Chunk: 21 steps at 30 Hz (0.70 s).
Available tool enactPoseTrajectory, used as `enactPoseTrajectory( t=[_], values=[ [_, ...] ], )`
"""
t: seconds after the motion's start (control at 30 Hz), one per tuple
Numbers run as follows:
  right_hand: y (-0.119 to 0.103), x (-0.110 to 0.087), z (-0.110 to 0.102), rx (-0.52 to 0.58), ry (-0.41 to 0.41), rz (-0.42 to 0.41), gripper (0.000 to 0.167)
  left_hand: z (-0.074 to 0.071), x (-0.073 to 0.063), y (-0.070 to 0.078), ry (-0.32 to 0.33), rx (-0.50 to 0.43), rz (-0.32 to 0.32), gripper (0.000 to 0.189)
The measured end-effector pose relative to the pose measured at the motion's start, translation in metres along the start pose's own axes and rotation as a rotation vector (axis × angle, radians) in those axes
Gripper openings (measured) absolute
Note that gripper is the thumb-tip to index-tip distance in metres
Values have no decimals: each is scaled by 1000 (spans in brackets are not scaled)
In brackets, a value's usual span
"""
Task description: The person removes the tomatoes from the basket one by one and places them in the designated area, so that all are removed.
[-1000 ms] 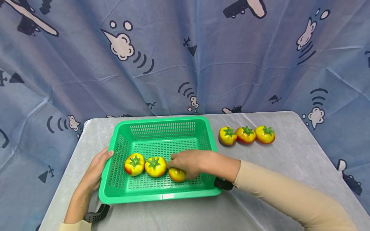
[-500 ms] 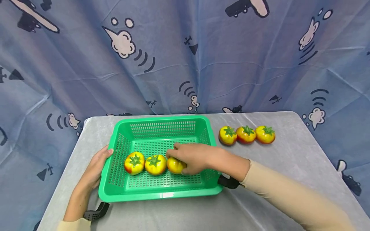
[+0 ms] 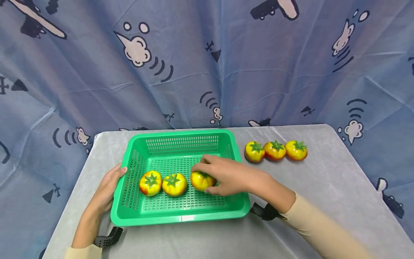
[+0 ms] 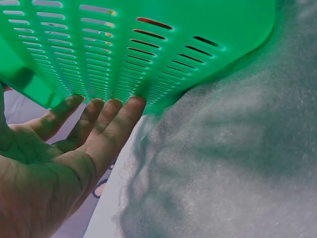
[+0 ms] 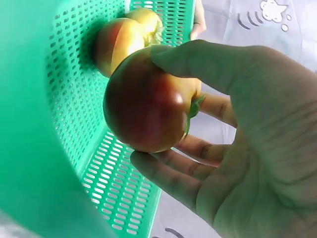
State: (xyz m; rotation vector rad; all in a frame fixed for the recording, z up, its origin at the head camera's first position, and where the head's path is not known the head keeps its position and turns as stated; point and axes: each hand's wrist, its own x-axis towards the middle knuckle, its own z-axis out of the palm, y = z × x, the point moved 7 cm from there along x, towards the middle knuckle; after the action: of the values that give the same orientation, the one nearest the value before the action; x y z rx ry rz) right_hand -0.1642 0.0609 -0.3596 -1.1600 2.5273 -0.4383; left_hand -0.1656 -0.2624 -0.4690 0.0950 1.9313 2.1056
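My right hand [image 3: 226, 178] holds a yellow tomato [image 3: 201, 182] between thumb and fingers, over the right half of the green plastic basket [image 3: 178, 219]. In the right wrist view the held tomato [image 5: 148, 104] shows its dark red side, its green leafy top turned toward the palm. Two more tomatoes, one at left [image 3: 150, 183] and one in the middle [image 3: 174, 185], sit side by side on the basket floor. At the basket's left side, my left hand [image 3: 106, 189] has its thumb at the rim. Its fingertips [image 4: 134, 103] touch the slotted outer wall.
Three similar tomatoes, a left one [image 3: 254, 151], a middle one [image 3: 275, 150] and a right one [image 3: 296, 150], stand in a row right of the basket. A grey cloth [image 3: 323, 187] covers the table. Behind it hangs a blue patterned curtain [image 3: 207, 64].
My right hand has moved its tomato away from me and slightly right, opening a gap beside the middle tomato. The tomato's green top now shows partly. My left hand stays at the basket.
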Motion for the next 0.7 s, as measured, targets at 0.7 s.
enactPoseTrajectory(
  t=[0.7],
  values=[
    [20, -47, -18, 108, 374, 63, 64, 0, 0, -2, 5, 3, -2, 57]
  ],
)
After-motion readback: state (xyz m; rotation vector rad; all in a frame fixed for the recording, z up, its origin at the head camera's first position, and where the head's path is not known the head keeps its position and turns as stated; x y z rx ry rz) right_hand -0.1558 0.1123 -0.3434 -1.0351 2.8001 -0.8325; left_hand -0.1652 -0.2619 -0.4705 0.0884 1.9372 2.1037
